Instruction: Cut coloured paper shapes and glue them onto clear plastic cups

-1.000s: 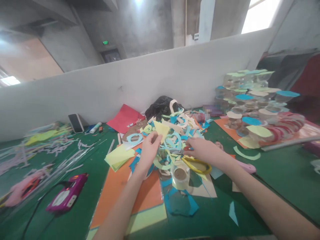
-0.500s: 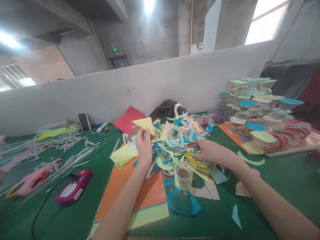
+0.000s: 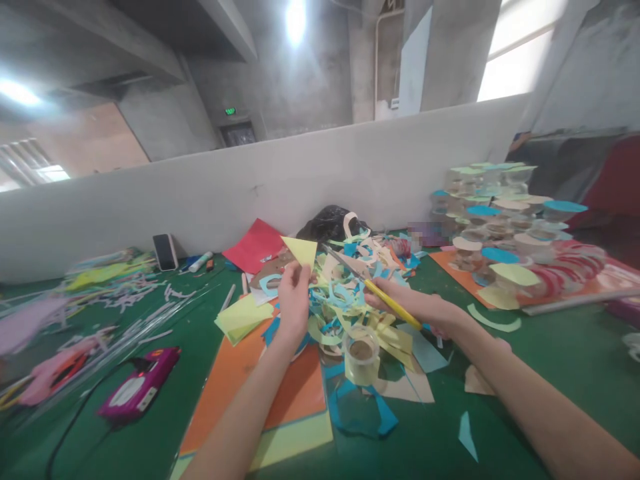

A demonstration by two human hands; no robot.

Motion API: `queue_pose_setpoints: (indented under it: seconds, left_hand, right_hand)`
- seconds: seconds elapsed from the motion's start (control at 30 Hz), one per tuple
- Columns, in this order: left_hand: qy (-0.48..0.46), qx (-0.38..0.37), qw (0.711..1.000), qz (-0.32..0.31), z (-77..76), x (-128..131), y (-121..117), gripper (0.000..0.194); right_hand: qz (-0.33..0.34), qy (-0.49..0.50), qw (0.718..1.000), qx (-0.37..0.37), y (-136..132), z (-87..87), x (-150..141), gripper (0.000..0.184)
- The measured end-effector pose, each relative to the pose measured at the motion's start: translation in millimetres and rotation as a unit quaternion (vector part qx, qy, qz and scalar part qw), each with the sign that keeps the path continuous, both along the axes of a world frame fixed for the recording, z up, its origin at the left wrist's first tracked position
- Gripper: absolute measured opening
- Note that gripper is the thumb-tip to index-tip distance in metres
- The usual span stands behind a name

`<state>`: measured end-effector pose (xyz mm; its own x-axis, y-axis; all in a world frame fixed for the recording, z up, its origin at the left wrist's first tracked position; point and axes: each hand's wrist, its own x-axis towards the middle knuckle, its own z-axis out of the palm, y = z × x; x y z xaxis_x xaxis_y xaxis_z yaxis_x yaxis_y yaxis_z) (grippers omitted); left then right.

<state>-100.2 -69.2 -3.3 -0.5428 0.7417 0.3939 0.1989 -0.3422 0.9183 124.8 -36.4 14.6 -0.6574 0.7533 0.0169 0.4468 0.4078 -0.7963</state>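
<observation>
Between the fingers and thumb of my left hand [image 3: 295, 293] is a piece of yellow paper [image 3: 303, 249] with a pointed corner, held up above the scraps. My right hand [image 3: 407, 301] grips yellow-handled scissors [image 3: 383, 299], whose metal blades point up and left toward the paper, apart from it. Beneath both hands spreads a heap of cut paper scraps [image 3: 345, 293] in blue, yellow, green and cream. A clear round cup [image 3: 362, 357] stands in front of the heap. More yellow sheets [image 3: 243, 317] lie left of my left hand.
Orange sheets [image 3: 260, 380] lie near the front. Paper-topped cups [image 3: 500, 220] are stacked at the right. On the left are a magenta device [image 3: 140, 387] with a cable, a phone [image 3: 165, 252] and paper strips. A black bag [image 3: 327, 223] rests by the low wall [image 3: 210, 180].
My right hand has lifted the scissors from the scraps, and their blades now point toward the yellow paper. The paper in my left hand has turned slightly. The view has shifted a little.
</observation>
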Motion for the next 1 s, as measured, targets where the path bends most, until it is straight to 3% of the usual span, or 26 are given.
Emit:
queue_pose_setpoints:
  seconds: [0.1, 0.2, 0.53, 0.67, 0.8, 1.0]
  left_hand:
    - [0.003, -0.002, 0.999, -0.035, 0.4, 9, -3, 0.022]
    - [-0.003, 0.005, 0.999, -0.049, -1.3, 17, -5, 0.02]
    - [-0.081, 0.018, 0.995, -0.053, -5.8, 27, -6, 0.028]
    - [-0.078, 0.0, 0.996, -0.051, -4.2, 29, -9, 0.029]
    - [-0.077, 0.001, 0.996, -0.054, -4.0, 29, -11, 0.029]
    - [-0.055, -0.003, 0.997, -0.053, -3.7, 28, -10, 0.027]
  right_hand:
    - [0.035, -0.003, 0.999, -0.032, -3, 2.7, -7, 0.051]
    - [0.045, 0.013, 0.999, -0.012, -1, -0.7, -16, 0.054]
    - [0.074, 0.041, 0.996, -0.026, 6, -13.8, -18, 0.052]
    - [0.073, 0.034, 0.996, -0.038, 2, -10.7, -20, 0.053]
    - [0.084, 0.053, 0.99, -0.103, 0, -10.2, -21, 0.051]
    - [0.065, 0.033, 0.993, -0.096, 3, -17.7, -24, 0.05]
